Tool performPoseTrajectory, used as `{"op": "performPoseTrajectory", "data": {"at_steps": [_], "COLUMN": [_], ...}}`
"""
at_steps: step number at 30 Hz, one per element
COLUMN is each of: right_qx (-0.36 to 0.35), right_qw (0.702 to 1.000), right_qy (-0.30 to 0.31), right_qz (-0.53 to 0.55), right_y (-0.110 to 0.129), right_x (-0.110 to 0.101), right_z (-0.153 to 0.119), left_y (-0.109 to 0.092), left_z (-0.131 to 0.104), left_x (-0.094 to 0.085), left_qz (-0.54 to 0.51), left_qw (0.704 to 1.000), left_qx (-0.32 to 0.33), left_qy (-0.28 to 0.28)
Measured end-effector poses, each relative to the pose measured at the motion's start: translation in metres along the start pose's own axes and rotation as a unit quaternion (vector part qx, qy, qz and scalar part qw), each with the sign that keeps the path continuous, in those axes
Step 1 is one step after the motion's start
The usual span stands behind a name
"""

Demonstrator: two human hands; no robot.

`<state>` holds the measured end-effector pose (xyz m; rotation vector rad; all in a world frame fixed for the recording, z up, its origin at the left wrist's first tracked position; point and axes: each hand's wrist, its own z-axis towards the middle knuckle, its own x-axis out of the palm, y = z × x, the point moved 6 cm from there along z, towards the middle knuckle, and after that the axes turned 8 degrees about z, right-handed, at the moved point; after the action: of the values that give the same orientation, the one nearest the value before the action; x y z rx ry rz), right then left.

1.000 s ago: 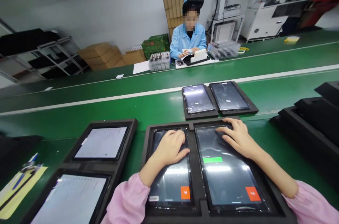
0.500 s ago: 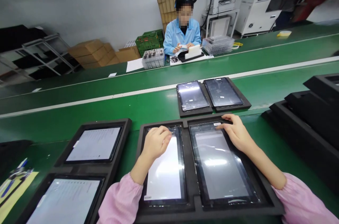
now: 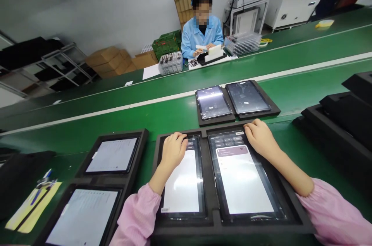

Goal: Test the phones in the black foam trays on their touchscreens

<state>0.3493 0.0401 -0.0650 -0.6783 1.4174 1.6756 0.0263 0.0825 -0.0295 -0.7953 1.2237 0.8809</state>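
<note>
Two tablets lie side by side in a black foam tray in front of me. My left hand (image 3: pixel 174 149) is over the top of the left tablet (image 3: pixel 183 184), its fingers loosely bent and holding nothing; it hides part of the screen's upper end. At the upper right corner of the right tablet (image 3: pixel 245 180) is my right hand (image 3: pixel 261 137), fingers curved and slightly apart, with nothing gripped. Both screens are lit white below a dark panel of buttons; the right one also shows a purple banner. The foam tray (image 3: pixel 215 219) surrounds both tablets.
To the left, another foam tray (image 3: pixel 123 182) holds two lit tablets. Beyond my hands, two darker tablets rest on foam (image 3: pixel 273 111). Black foam trays (image 3: pixel 322 122) are stacked at right. Pens lie on yellow paper (image 3: pixel 27 215). Across the green bench sits a co-worker (image 3: pixel 200 36).
Panels of buttons now show at the top of both tablets, and the right screen has turned from grey to white. My right fingers have shifted from the screen to the tablet's corner.
</note>
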Motion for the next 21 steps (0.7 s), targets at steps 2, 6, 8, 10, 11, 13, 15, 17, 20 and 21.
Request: {"op": "performPoseTrajectory", "data": {"at_steps": [2,6,8,10,11,13,15,17,20,21], "right_qx": [0.006,0.009,0.014,0.026,0.032,0.041,0.046,0.054,0.065,0.067], "right_qw": [1.000,0.993,0.989,0.984,0.982,0.980,0.978,0.977,0.975,0.975], "right_qy": [0.027,0.108,0.145,0.170,0.180,0.193,0.202,0.207,0.211,0.211], "right_qz": [-0.016,-0.037,-0.039,-0.039,-0.038,-0.035,-0.030,-0.021,-0.003,0.003], "right_y": [0.003,0.009,0.011,0.012,0.012,0.013,0.014,0.014,0.014,0.014], "right_x": [0.000,-0.003,-0.006,-0.009,-0.010,-0.013,-0.015,-0.017,-0.020,-0.021], "right_z": [0.008,0.019,0.023,0.027,0.029,0.032,0.034,0.035,0.037,0.037], "left_y": [-0.002,-0.005,-0.006,-0.008,-0.008,-0.008,-0.006,-0.003,0.001,0.002], "left_z": [0.003,0.011,0.014,0.016,0.017,0.019,0.022,0.025,0.029,0.030], "left_x": [0.001,0.001,-0.001,-0.003,-0.005,-0.009,-0.014,-0.017,-0.021,-0.021], "left_qz": [0.018,0.038,0.038,0.036,0.035,0.033,0.028,0.016,-0.002,-0.006], "left_qw": [1.000,0.998,0.997,0.996,0.996,0.995,0.995,0.993,0.990,0.989], "left_qx": [-0.017,-0.013,-0.008,-0.007,-0.008,-0.018,-0.034,-0.048,-0.051,-0.049], "left_qy": [0.016,0.058,0.074,0.084,0.087,0.088,0.094,0.110,0.132,0.137]}}
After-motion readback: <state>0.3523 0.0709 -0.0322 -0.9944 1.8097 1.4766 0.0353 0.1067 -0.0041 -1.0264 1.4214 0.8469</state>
